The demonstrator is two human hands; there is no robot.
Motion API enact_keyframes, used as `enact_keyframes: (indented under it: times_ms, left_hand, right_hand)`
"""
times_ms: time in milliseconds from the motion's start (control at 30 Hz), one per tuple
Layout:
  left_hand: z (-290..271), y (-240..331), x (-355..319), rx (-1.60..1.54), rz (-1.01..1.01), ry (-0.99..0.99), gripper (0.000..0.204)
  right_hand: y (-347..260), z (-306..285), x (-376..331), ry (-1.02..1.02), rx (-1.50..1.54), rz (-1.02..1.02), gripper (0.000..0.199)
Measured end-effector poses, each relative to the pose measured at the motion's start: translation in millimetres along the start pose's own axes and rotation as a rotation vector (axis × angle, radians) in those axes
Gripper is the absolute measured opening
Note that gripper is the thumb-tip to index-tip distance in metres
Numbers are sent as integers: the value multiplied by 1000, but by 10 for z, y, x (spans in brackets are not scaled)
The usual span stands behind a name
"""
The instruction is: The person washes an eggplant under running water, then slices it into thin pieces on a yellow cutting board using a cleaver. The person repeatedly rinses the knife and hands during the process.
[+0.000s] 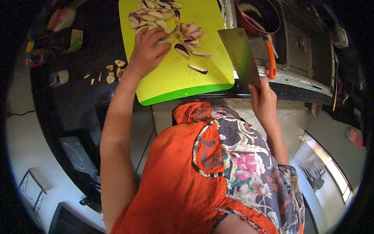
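Observation:
A yellow-green cutting board [167, 85] lies on the counter at the top middle. Pale slices with purple skin, which look like eggplant, are heaped in a pile [154, 15] at its far left. My left hand [150, 48] rests at the near edge of this pile, fingers apart and bent over the slices; what lies under the fingertips is hidden. Several loose slices [198, 69] and a pinkish-brown clump [191, 31] are scattered right of it. My right hand [264, 99] grips a cleaver [239, 54] by its handle, the broad blade tilted over the board's right edge.
Right of the board stands a dark red pan [259, 17] on the stove [298, 43]. An orange-handled utensil [270, 58] lies just below it. Small pale pieces [113, 74] lie on the dark counter [78, 97] at left, with a package [76, 40] farther back.

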State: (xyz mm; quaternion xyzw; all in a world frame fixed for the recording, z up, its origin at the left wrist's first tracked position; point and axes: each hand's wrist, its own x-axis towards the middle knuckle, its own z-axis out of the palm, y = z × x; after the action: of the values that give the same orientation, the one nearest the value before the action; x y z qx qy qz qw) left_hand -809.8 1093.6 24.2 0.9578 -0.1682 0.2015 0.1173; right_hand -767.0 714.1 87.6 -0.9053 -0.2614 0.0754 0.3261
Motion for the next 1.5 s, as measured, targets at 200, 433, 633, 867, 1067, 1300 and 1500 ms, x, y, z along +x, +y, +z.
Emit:
enact_keyframes:
  times_ms: [200, 433, 633, 867, 1067, 1300, 1500]
  left_hand:
    - [51, -217, 140, -16, -16, 114, 26]
    - [-40, 198, 269, -8, -192, 223, 28]
    - [33, 630, 349, -104, -218, 209, 24]
    - [252, 1116, 380, -70, -21, -23, 28]
    - [291, 949, 186, 5, -40, -96, 19]
    - [111, 379, -39, 146, -105, 103, 19]
    - [141, 698, 301, 72, -124, 179, 28]
  right_hand:
    - [-46, 19, -36, -16, 5, -1, 17]
    - [-14, 13, -50, -11, -6, 32, 17]
    - [42, 2, -60, 31, -2, -5, 17]
    - [48, 4, -62, 3, 3, 2, 16]
    - [39, 5, -55, -1, -7, -11, 16]
    - [61, 19, -89, 9, 10, 17, 16]
    - [88, 35, -113, -17, -3, 15, 16]
